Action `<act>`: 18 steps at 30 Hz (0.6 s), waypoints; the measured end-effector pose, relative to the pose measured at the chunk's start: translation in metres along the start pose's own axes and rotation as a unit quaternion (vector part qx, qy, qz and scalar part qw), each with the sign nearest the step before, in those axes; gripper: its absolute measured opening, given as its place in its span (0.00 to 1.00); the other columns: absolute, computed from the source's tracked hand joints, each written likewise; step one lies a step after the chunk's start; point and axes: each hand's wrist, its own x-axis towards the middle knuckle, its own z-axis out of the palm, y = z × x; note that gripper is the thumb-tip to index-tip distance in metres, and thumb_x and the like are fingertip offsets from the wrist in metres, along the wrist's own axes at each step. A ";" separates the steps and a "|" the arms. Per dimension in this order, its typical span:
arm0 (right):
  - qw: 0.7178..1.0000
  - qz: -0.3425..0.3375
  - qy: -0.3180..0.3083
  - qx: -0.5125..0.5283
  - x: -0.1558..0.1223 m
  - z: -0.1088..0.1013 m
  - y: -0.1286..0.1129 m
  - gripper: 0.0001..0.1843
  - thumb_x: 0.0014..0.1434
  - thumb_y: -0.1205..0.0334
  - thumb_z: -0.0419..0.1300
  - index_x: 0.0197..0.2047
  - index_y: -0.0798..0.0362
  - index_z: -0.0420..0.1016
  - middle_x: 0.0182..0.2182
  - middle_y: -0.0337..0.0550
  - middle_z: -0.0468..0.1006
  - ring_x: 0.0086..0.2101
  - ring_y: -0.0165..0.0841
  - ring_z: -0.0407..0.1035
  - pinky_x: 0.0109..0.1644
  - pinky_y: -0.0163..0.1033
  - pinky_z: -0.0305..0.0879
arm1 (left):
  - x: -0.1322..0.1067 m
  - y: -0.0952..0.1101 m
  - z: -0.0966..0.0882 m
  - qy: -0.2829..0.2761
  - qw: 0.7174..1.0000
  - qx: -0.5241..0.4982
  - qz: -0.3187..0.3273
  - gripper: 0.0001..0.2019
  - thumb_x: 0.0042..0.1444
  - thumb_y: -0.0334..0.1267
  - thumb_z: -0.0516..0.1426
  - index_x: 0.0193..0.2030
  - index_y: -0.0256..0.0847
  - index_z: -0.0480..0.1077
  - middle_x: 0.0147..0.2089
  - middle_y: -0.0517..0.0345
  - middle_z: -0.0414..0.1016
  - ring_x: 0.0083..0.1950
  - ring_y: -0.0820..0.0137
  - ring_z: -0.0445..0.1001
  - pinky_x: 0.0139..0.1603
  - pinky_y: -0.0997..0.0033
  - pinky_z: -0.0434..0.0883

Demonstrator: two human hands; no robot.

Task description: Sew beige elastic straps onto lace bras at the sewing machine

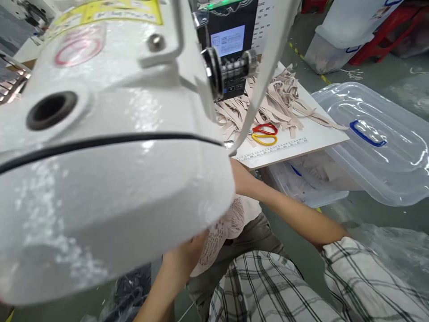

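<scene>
A white sewing machine head (110,147) fills most of the view, very close to the camera. My left hand (189,250) reaches up under its lower edge, with its fingers closed on a piece of pale pink lace fabric (223,232) that hangs over my lap. My right forearm (288,210) stretches from the lower right towards the machine. My right hand is hidden behind the machine's body. I am wearing a plaid shirt (268,290).
Behind the machine, a white table (318,134) holds a heap of beige fabric strips (281,98), scissors with red and yellow handles (264,134) and a printed ruler along its edge. A control panel with a lit screen (228,41) stands there. Clear plastic bins (368,134) sit to the right.
</scene>
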 end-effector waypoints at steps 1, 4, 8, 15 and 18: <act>1.000 0.000 0.004 0.007 0.000 0.001 0.000 0.04 0.57 0.62 0.63 0.33 0.52 0.71 0.37 0.42 0.73 0.33 0.33 0.67 0.37 0.38 0.66 | -0.001 -0.001 -0.001 0.006 1.000 0.011 0.007 0.14 0.63 0.43 0.55 0.48 0.47 0.81 0.42 0.52 0.85 0.39 0.61 0.83 0.37 0.69 0.79; 0.999 0.003 0.018 0.029 -0.001 0.002 0.000 0.02 0.57 0.64 0.62 0.35 0.52 0.72 0.39 0.43 0.74 0.31 0.32 0.67 0.38 0.37 0.66 | -0.003 -0.003 -0.002 0.020 0.999 0.042 0.015 0.14 0.63 0.43 0.55 0.46 0.47 0.81 0.36 0.53 0.85 0.33 0.65 0.81 0.30 0.73 0.75; 0.999 0.009 0.023 0.047 -0.001 0.003 -0.005 0.03 0.56 0.66 0.62 0.36 0.53 0.73 0.40 0.43 0.74 0.34 0.32 0.69 0.40 0.38 0.67 | -0.007 -0.004 -0.005 0.028 0.997 0.074 0.000 0.14 0.64 0.43 0.53 0.46 0.46 0.80 0.29 0.57 0.82 0.23 0.70 0.74 0.23 0.76 0.68; 0.999 0.005 0.023 0.033 -0.001 0.002 -0.004 0.04 0.57 0.63 0.61 0.34 0.55 0.71 0.39 0.43 0.74 0.30 0.29 0.66 0.36 0.36 0.64 | -0.002 0.005 -0.004 0.046 0.995 0.067 0.057 0.15 0.65 0.40 0.52 0.37 0.42 0.81 0.27 0.58 0.82 0.21 0.72 0.73 0.23 0.76 0.65; 0.999 -0.012 0.027 0.034 -0.002 0.003 0.000 0.05 0.56 0.63 0.61 0.33 0.55 0.69 0.40 0.43 0.73 0.29 0.27 0.64 0.35 0.35 0.64 | 0.000 0.008 -0.003 0.040 0.995 0.065 0.062 0.15 0.65 0.38 0.52 0.35 0.43 0.80 0.29 0.59 0.82 0.25 0.72 0.76 0.26 0.77 0.67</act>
